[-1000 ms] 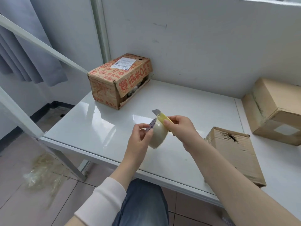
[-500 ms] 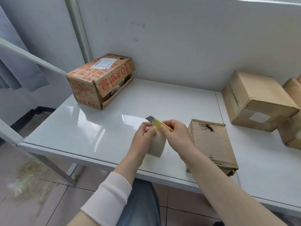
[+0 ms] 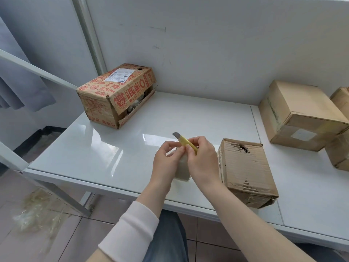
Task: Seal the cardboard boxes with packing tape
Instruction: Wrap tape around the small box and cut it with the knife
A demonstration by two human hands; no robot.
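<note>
Over the last second the left hand (image 3: 166, 159) had closed in against the right hand (image 3: 204, 161), both meeting on the pale, translucent roll of packing tape (image 3: 182, 170) held above the glossy white table (image 3: 113, 148). The left fingers curled round the roll and picked at its top; the right pinched a yellow utility knife (image 3: 188, 143), blade out. Probably the tape end was being found, and no box was sealed yet. The worn brown cardboard box (image 3: 245, 167) lay at three o'clock. The red-printed carton (image 3: 115, 95) at ten o'clock bore a white barcode label, unreadable.
</note>
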